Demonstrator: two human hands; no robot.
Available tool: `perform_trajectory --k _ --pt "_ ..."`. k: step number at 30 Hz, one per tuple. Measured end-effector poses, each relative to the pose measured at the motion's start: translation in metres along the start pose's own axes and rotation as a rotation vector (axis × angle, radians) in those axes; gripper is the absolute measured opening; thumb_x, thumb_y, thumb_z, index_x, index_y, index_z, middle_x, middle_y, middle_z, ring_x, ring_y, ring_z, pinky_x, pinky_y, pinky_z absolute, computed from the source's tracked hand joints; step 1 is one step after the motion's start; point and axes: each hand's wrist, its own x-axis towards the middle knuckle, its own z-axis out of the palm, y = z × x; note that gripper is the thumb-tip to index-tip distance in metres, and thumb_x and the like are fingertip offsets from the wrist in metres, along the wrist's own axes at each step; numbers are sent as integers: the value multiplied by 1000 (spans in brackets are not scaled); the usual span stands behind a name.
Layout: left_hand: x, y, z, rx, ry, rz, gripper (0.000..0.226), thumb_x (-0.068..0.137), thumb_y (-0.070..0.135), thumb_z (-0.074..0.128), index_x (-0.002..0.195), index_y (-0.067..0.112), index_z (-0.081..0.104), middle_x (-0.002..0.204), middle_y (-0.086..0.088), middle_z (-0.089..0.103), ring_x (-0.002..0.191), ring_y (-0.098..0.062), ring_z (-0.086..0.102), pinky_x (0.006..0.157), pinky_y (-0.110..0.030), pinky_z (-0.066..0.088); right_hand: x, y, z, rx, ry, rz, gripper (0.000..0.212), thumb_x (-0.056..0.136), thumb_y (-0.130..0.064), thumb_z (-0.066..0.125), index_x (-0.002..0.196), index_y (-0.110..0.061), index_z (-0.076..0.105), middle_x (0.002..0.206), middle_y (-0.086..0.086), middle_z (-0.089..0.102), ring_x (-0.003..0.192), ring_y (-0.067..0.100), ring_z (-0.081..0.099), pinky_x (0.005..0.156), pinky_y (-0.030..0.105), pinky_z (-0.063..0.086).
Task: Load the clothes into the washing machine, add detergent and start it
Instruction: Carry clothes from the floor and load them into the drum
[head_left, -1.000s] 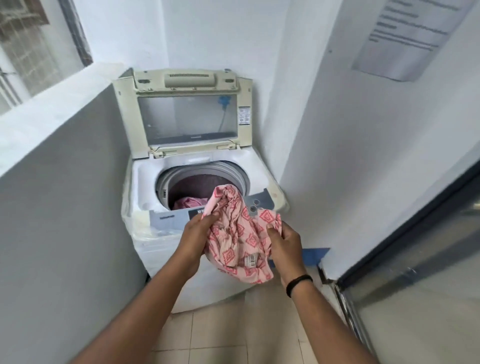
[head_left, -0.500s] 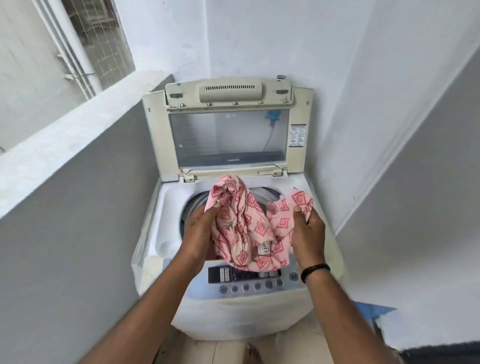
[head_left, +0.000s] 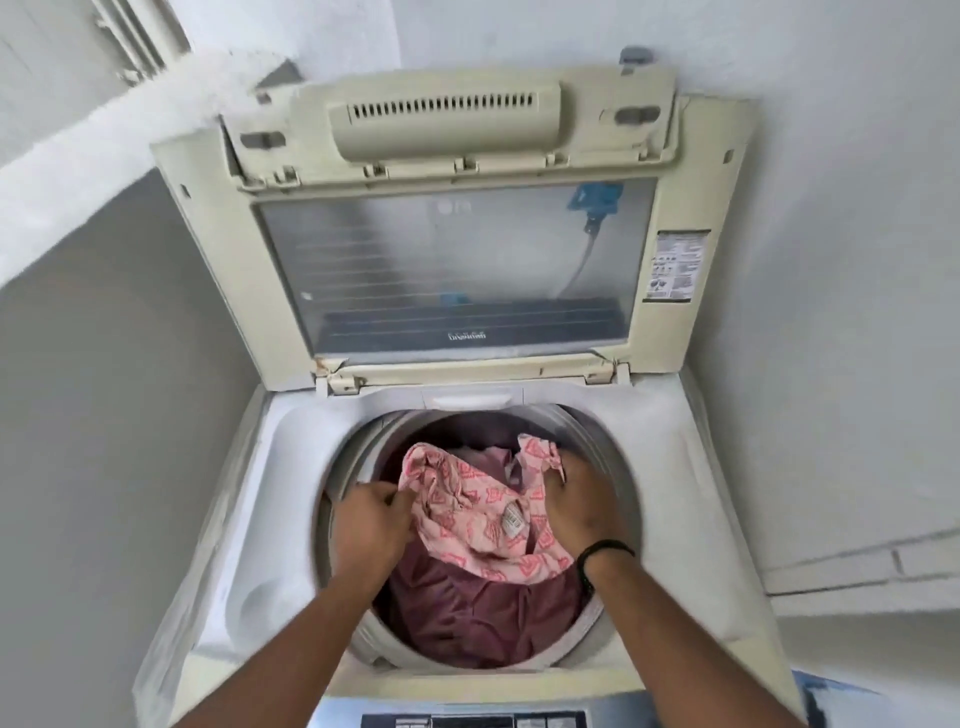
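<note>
- Lowering a pink patterned garment (head_left: 483, 514) into the drum (head_left: 608, 457) of a top-loading washing machine (head_left: 291, 467), seen from above with the lid (head_left: 457, 228) standing upright at the back.
- Left hand (head_left: 371, 525) pinching the garment's left edge with curled fingers, just inside the drum mouth.
- Right hand (head_left: 576, 504) gripping bunched cloth at the right edge, black wristband (head_left: 602, 553) on the wrist.
- Garment slung between both hands, sagging over maroon clothes (head_left: 467, 613) already lying in the drum, white care label (head_left: 511, 519) facing up.
- Likely light, soft and limp: no shape of its own, folding wherever unsupported, safe to hold by any gathered handful.
- Control panel (head_left: 467, 719) just visible at the near edge; no detergent in sight.
</note>
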Motion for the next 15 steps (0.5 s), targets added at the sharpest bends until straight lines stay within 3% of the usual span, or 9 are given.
perform_trajectory --k 3,5,7,10,13,15 --pt "21 -10 24 89 94 46 43 93 32 63 57 10 59 51 -3 63 55 -22 62 60 -40 53 31 8 26 -111 -25 40 23 100 -27 46 103 -11 63 98 13 71 93 35 66 78 44 55" --pt "39 -18 41 83 135 82 45 94 29 63 55 13 49 49 0 54 50 -18 53 50 -34 40 53 12 44 -184 -47 43 26 99 -30 46 102 -11 63 99 14 72 94 37 67 78 44 56" --pt "56 -26 56 100 91 114 42 95 30 64 59 13 49 52 0 53 51 -18 51 51 -35 38 73 16 61 -215 -69 42 26 98 -32 47 106 -14 63 101 13 72 95 36 68 79 44 57" --pt "82 -48 81 222 -152 145 8 90 23 65 85 20 72 83 -2 74 79 -23 69 72 -37 55 99 25 89 -166 -73 58 25 97 -30 49 112 -16 63 103 13 73 97 37 68 81 46 58" --pt "105 -74 107 380 -562 229 28 86 9 60 103 26 75 107 1 76 104 -21 70 90 -35 54 116 34 116 -106 -47 56 27 96 -20 50 119 -11 62 113 19 68 107 39 64 91 44 53" --pt "116 -93 127 467 -857 217 41 91 7 58 129 22 67 132 -6 67 126 -25 60 105 -35 46 123 40 135 -153 -91 3 33 94 -16 50 125 -14 61 122 21 60 114 40 57 97 41 48"
